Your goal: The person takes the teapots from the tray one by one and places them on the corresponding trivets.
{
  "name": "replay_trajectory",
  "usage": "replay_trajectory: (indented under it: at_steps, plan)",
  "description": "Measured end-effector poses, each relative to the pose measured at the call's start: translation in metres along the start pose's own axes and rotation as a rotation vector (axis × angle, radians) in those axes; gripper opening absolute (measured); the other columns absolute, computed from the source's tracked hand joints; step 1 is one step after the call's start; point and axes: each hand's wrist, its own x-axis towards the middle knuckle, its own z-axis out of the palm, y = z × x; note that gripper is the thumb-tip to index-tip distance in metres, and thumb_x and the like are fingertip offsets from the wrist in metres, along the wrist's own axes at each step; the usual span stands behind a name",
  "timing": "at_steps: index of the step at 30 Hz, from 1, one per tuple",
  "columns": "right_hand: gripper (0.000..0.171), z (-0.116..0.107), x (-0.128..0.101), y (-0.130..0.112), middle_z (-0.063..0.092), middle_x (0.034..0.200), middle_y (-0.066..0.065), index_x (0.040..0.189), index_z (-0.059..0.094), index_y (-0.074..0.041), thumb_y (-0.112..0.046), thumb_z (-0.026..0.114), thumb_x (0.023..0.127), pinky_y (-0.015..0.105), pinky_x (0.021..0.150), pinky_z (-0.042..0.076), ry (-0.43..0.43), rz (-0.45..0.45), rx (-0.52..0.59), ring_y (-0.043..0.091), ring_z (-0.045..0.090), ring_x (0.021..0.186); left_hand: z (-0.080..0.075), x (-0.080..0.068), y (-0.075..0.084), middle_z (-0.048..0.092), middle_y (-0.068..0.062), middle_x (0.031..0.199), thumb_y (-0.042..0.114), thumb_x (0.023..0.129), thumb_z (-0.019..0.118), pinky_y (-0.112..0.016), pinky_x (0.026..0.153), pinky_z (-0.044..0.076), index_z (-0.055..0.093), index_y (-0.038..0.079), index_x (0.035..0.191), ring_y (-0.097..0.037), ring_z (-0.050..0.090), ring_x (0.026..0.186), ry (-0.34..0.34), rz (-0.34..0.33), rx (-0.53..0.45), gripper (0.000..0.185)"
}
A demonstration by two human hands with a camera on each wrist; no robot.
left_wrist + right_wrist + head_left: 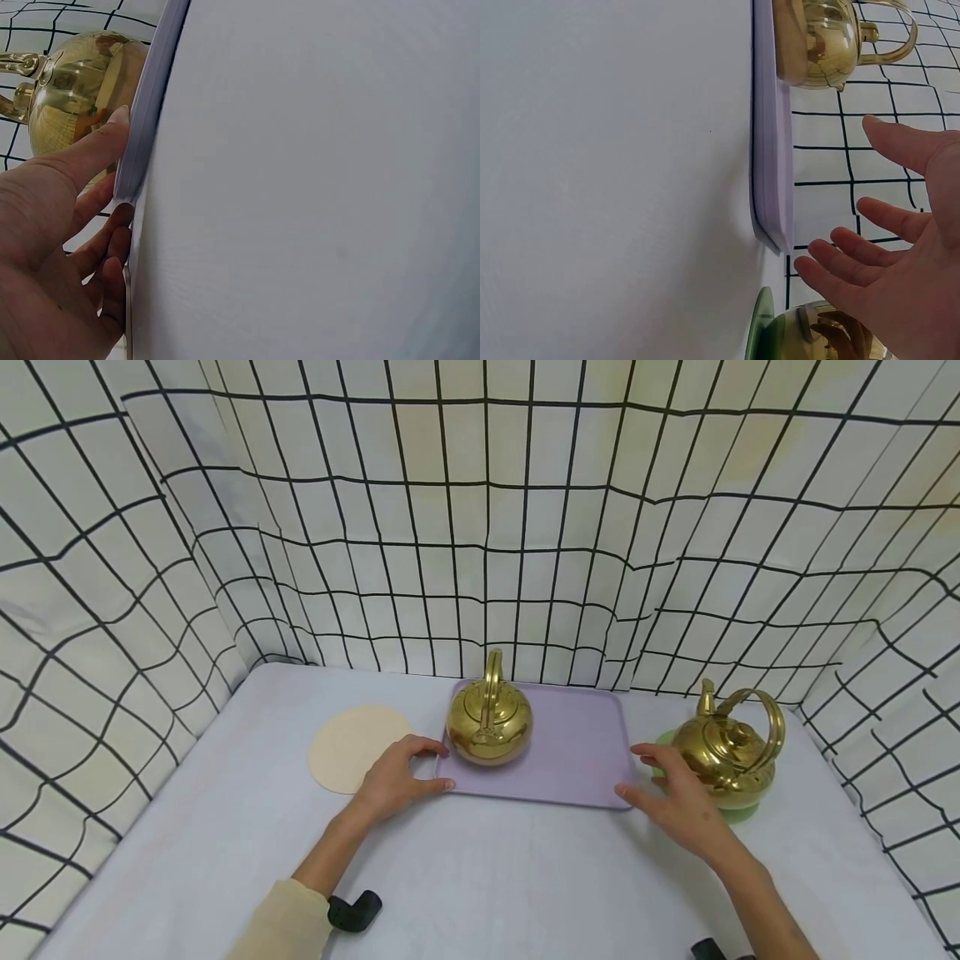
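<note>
A lilac tray [577, 752] lies on the white table. A brass teapot [491, 735] stands on its left part, handle upright. My left hand [393, 778] grips the tray at its front left corner, with the thumb on the rim in the left wrist view and the other fingers curled beside the corner. Beside the tray's right end is my right hand [678, 797], its fingers spread and holding nothing; the right wrist view shows them apart from the rim. Behind that hand, a second brass teapot [731, 756] sits on a green round mat [741, 814].
A cream round mat [356, 747] lies left of the tray, partly behind my left hand. White cloth walls with a black grid [540, 518] enclose the table at the back and sides. Black wrist mounts [355, 912] show near the front.
</note>
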Motion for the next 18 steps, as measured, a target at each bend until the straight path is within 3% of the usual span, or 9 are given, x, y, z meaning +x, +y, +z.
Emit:
replay_trajectory:
  at_steps: [18]
  plan:
    - [0.065, 0.015, 0.003, 0.003, 0.055, 0.147, 0.027, 0.141, 0.053, 0.001, -0.027, 0.083, 0.090, 0.058, 0.107, 0.054, -0.040, 0.014, -0.066, 0.047, 0.051, 0.138, 0.001, 0.000, 0.000, 0.064, -0.010, 0.141, 0.033, 0.084, 0.088, -0.057, 0.121, 0.041, 0.071, 0.018, 0.128, -0.036, 0.053, 0.142, -0.002, -0.002, 0.004, 0.049]
